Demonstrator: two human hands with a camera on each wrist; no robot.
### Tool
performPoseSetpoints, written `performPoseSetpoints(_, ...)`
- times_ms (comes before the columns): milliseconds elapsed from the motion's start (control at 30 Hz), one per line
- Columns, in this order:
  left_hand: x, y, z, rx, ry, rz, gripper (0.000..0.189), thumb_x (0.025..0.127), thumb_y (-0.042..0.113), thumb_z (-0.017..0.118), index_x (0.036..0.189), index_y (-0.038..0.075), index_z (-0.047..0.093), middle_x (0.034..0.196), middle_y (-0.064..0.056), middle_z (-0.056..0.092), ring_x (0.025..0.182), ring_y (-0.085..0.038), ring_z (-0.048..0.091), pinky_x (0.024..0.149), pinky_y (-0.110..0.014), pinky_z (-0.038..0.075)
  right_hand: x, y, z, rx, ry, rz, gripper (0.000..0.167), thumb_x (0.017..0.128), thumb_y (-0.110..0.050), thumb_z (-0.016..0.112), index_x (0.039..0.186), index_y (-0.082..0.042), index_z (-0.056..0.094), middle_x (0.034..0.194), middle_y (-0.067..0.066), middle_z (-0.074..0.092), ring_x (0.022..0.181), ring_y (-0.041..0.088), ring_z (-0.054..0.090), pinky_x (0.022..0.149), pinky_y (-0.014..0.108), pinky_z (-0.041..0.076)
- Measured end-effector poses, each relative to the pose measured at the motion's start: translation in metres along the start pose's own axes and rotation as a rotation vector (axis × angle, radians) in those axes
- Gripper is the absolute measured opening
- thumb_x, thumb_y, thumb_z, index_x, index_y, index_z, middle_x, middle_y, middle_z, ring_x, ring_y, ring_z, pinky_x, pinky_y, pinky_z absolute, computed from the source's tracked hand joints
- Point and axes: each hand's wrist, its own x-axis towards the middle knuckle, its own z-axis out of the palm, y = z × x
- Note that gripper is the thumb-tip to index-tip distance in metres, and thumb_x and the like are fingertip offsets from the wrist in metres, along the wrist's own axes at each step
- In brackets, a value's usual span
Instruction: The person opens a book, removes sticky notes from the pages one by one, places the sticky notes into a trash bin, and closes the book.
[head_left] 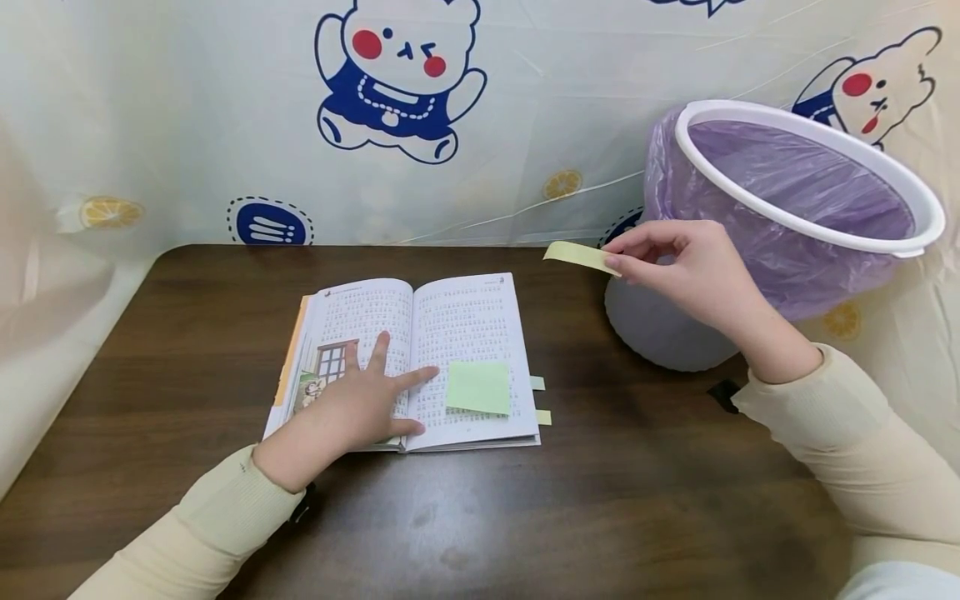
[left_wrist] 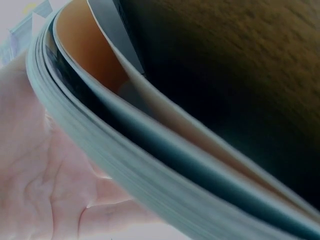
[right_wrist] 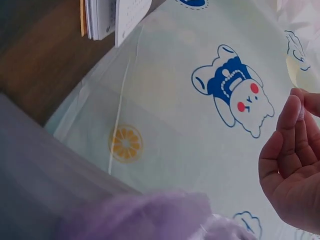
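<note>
An open book (head_left: pixel 468 325) lies on the table, with a green sticky note (head_left: pixel 478 387) on its right page. My left hand (head_left: pixel 363 400) rests on the book with its fingers spread across the left page and the inner fold. Close up in the left wrist view are the page edges (left_wrist: pixel 125 165) beside the palm. My right hand (head_left: pixel 686 271) is raised off the table near the bin, pinching a narrow yellow paper strip (head_left: pixel 577 255) between thumb and fingers. Only a pale bit of the strip (right_wrist: pixel 291 72) shows in the right wrist view.
A bin (head_left: pixel 667 325) with a white rim and a purple liner (head_left: pixel 795 175) stands at the right. Two small tabs (head_left: pixel 543 417) stick out from the book's right edge. Behind the brown table (head_left: pixel 187 333) hangs a printed curtain (head_left: pixel 225 108).
</note>
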Motion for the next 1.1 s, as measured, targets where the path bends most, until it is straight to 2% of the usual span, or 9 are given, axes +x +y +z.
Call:
performPoseSetpoints(133, -0.001, 0.0, -0.002, -0.001, 0.003, -0.005, 0.078, 0.087, 0.055, 0.076, 0.155, 0.033, 0.047, 0.162, -0.039, 0.01, 0.134, -0.077, 0.011, 0.076, -0.069, 0.054, -0.004, -0.007, -0.013, -0.056, 0.043, -0.034, 0.013, 0.087, -0.002, 0.081, 0.1, -0.003, 0.081, 0.078, -0.013, 0.072, 0.066, 0.004, 0.061, 0.062, 0.013, 0.047)
performPoseSetpoints(267, -0.002, 0.0, -0.002, 0.006, 0.011, -0.007, 0.077, 0.087, 0.055, 0.076, 0.155, 0.033, 0.047, 0.162, -0.039, 0.009, 0.135, -0.076, 0.011, 0.076, -0.07, 0.053, -0.008, -0.013, -0.03, -0.065, 0.098, -0.019, 0.016, 0.086, 0.0, 0.082, 0.101, -0.001, 0.081, 0.079, -0.018, 0.072, 0.066, 0.002, 0.062, 0.061, 0.011, 0.046)
performPoseSetpoints(333, -0.002, 0.0, -0.003, 0.009, 0.013, -0.008, 0.077, 0.087, 0.056, 0.076, 0.155, 0.033, 0.047, 0.162, -0.039, 0.009, 0.135, -0.076, 0.011, 0.077, -0.07, 0.053, -0.01, -0.017, -0.041, -0.07, 0.126, -0.002, 0.015, 0.086, -0.001, 0.082, 0.101, -0.002, 0.081, 0.079, -0.018, 0.073, 0.066, 0.001, 0.063, 0.059, 0.01, 0.046)
performPoseSetpoints(433, -0.002, 0.0, -0.003, 0.012, 0.016, -0.007, 0.077, 0.088, 0.055, 0.076, 0.155, 0.033, 0.047, 0.162, -0.039, 0.009, 0.134, -0.077, 0.012, 0.077, -0.07, 0.053, -0.014, -0.021, -0.059, -0.138, 0.184, -0.006, 0.012, 0.087, -0.005, 0.082, 0.099, -0.007, 0.083, 0.075, -0.02, 0.071, 0.064, -0.002, 0.061, 0.054, 0.01, 0.042)
performPoseSetpoints(500, -0.002, -0.001, -0.002, 0.013, 0.018, -0.005, 0.077, 0.088, 0.055, 0.076, 0.155, 0.032, 0.047, 0.162, -0.04, 0.009, 0.134, -0.077, 0.011, 0.077, -0.07, 0.053, -0.015, -0.022, -0.071, -0.159, 0.22, 0.0, 0.011, 0.088, -0.006, 0.082, 0.097, -0.012, 0.083, 0.073, -0.021, 0.07, 0.063, -0.002, 0.058, 0.054, 0.009, 0.041)
performPoseSetpoints(633, -0.003, -0.001, -0.003, 0.012, 0.024, -0.009, 0.076, 0.088, 0.055, 0.075, 0.155, 0.032, 0.048, 0.162, -0.04, 0.008, 0.134, -0.077, 0.011, 0.077, -0.071, 0.052, -0.015, -0.021, -0.088, -0.16, 0.279, 0.008, 0.01, 0.088, -0.005, 0.081, 0.094, -0.012, 0.083, 0.07, -0.02, 0.067, 0.061, 0.001, 0.054, 0.055, 0.008, 0.04)
performPoseSetpoints(767, -0.006, -0.002, -0.003, 0.007, 0.032, -0.013, 0.076, 0.088, 0.054, 0.076, 0.155, 0.031, 0.048, 0.161, -0.04, 0.009, 0.133, -0.077, 0.011, 0.076, -0.072, 0.052, -0.015, -0.015, -0.094, -0.151, 0.299, 0.023, 0.007, 0.089, -0.006, 0.08, 0.095, -0.006, 0.082, 0.071, -0.019, 0.067, 0.06, 0.001, 0.057, 0.057, 0.007, 0.042)
performPoseSetpoints(1000, -0.007, 0.0, -0.002, 0.005, 0.028, 0.003, 0.075, 0.088, 0.053, 0.076, 0.155, 0.031, 0.049, 0.16, -0.041, 0.011, 0.133, -0.078, 0.013, 0.075, -0.068, 0.054, -0.019, 0.008, -0.109, -0.257, 0.411, 0.128, 0.01, 0.094, -0.016, 0.076, 0.102, -0.015, 0.08, 0.076, -0.028, 0.06, 0.07, -0.003, 0.053, 0.063, 0.005, 0.04)
performPoseSetpoints(1100, -0.008, 0.003, -0.002, -0.001, 0.02, 0.005, 0.075, 0.088, 0.053, 0.076, 0.155, 0.031, 0.049, 0.161, -0.041, 0.011, 0.134, -0.077, 0.012, 0.074, -0.067, 0.055, -0.021, 0.02, -0.115, -0.3, 0.425, 0.173, 0.009, 0.096, -0.02, 0.074, 0.103, -0.018, 0.079, 0.077, -0.03, 0.058, 0.071, -0.003, 0.051, 0.063, 0.004, 0.039)
